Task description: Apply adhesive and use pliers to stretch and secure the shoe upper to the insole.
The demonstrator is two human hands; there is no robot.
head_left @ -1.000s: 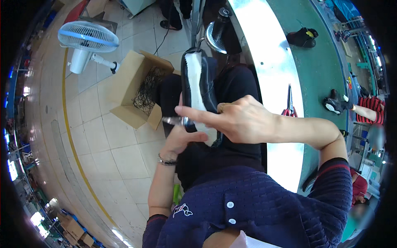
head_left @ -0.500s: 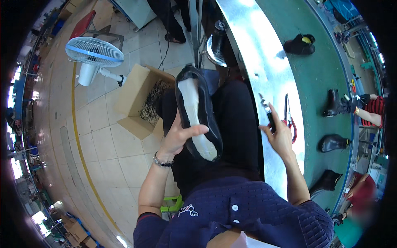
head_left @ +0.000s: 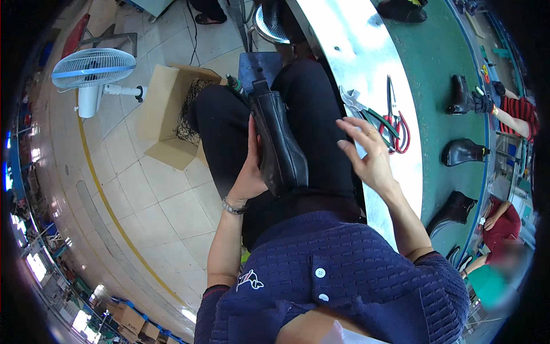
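Observation:
My left hand (head_left: 250,179) is wrapped round a black leather boot (head_left: 282,152) resting over my lap. The boot's leather upper faces up, with a loop at its far end; its sole is turned out of sight. Over the metal table edge, my right hand (head_left: 369,155) has its fingers spread and holds nothing. Just beyond those fingers lie pincers (head_left: 350,100) with a silver head and green handles. Red-handled scissors (head_left: 391,96) lie right beside the pincers. A green and black object (head_left: 234,83) shows by my left knee, its kind unclear.
Several black boots (head_left: 463,153) stand along a green belt (head_left: 412,94) past the metal table (head_left: 332,34). An open cardboard box (head_left: 159,112) with dark cords and a fan (head_left: 94,71) stand on the left floor. Other people work across the belt.
The boot has been turned from sole up to upper up and lowered onto my lap. My right hand has let go of a silver-tipped tool. The view has shifted.

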